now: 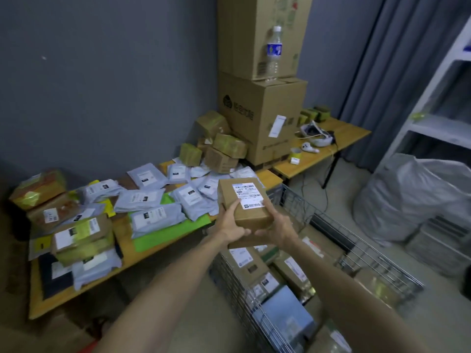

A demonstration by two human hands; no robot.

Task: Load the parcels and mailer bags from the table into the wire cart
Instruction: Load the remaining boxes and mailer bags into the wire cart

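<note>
From where I sit, the table [127,258] lies left, mailer bags [139,198] spread over it. The wire cart [369,253] stands right of it, parcels [246,263] inside. A box [244,205] sits above the cart's far left corner. Behind, two cartons [262,110] are stacked, with a bottle [274,53] on the lower one.
</note>
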